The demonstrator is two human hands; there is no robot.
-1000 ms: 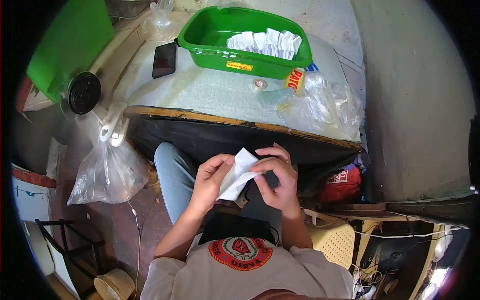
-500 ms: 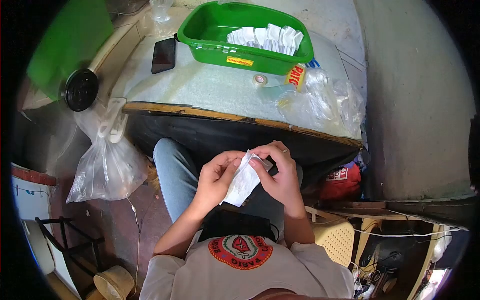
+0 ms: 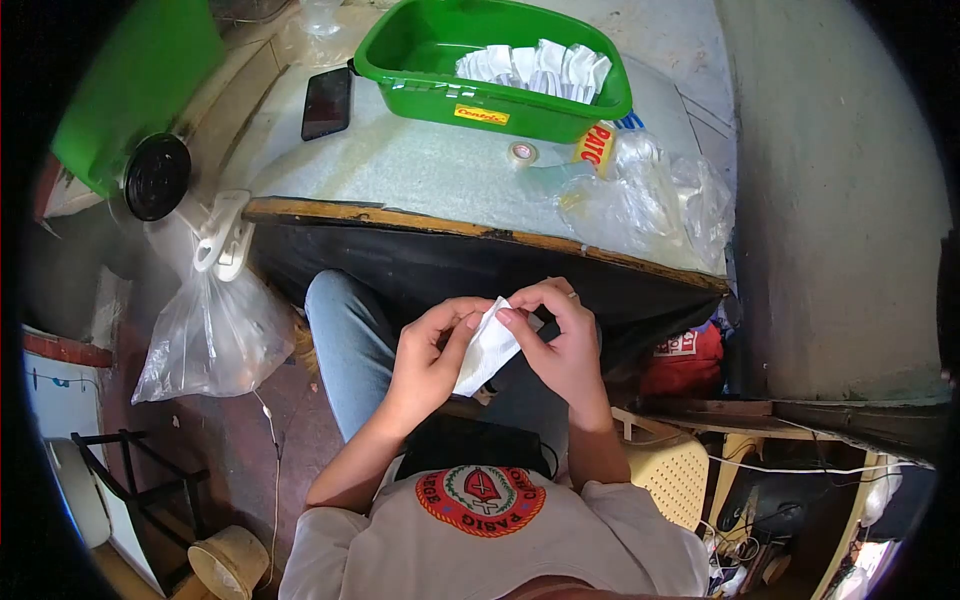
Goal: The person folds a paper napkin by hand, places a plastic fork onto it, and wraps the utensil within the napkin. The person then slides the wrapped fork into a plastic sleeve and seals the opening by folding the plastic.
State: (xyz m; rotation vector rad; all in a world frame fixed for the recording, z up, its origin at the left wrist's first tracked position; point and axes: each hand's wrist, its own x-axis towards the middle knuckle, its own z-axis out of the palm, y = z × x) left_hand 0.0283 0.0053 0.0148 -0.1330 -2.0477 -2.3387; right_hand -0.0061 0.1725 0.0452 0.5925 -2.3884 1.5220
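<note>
A thin white sheet [image 3: 487, 358], paper or cloth, is held between both hands above the lap. My left hand [image 3: 436, 345] pinches its left edge between thumb and fingers. At its upper right, my right hand [image 3: 553, 328] grips the top with thumb and forefinger. Beyond the hands, a green basin [image 3: 420, 103] on the table contains several folded white pieces [image 3: 550, 70] standing in a row on its right side.
The table [image 3: 400, 170] has a wooden front edge and bears a phone [image 3: 327, 102], a tape roll [image 3: 522, 152] and clear plastic bags [image 3: 640, 200]. A tied plastic bag [image 3: 205, 340] hangs at the left. A yellow chair [image 3: 668, 475] stands right of the body.
The white sheet looks narrower and more folded between the hands. Both hands keep their pinch with small finger movements. The camera view has shifted slightly.
</note>
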